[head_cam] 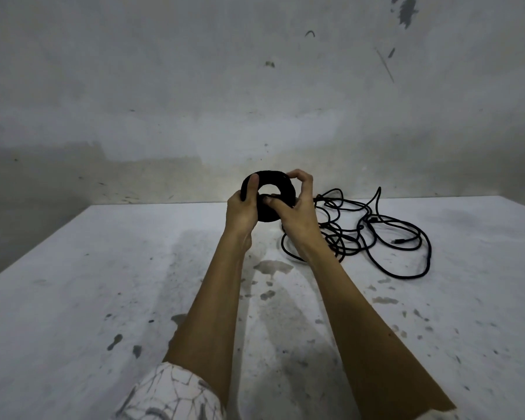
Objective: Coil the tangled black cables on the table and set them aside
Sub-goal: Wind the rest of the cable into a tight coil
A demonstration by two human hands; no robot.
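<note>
**Both hands on a wound coil, loose cable heaped to the right**

A tight black coil point(269, 195), ring-shaped with an open centre, was held upright above the far part of the table point(103, 268), in front of the stained grey wall point(194, 86). The left hand point(243, 207) gripped the coil's left side, its thumb lying up along the outer face and its fingers wrapped behind, out of sight. The right hand point(297, 207) gripped the right side: its upper fingers curled over the top right edge of the ring, and its thumb pressed against the lower inner rim near the hole. Both hands were closed round the coil, neither spread flat.

Just right of the hands, on the far right part of the table, lay a loose tangle of black cable point(376, 231), its loops crossing one another and spreading out toward the right edge. A small connector point(399, 241) showed within the loops. Whether a strand ran from the tangle up to the coil could not be told, since the right hand and wrist covered that spot.

The tabletop was pale and marked with dark stains. A white patterned sleeve point(170, 395) showed at the near end of the left forearm.
</note>
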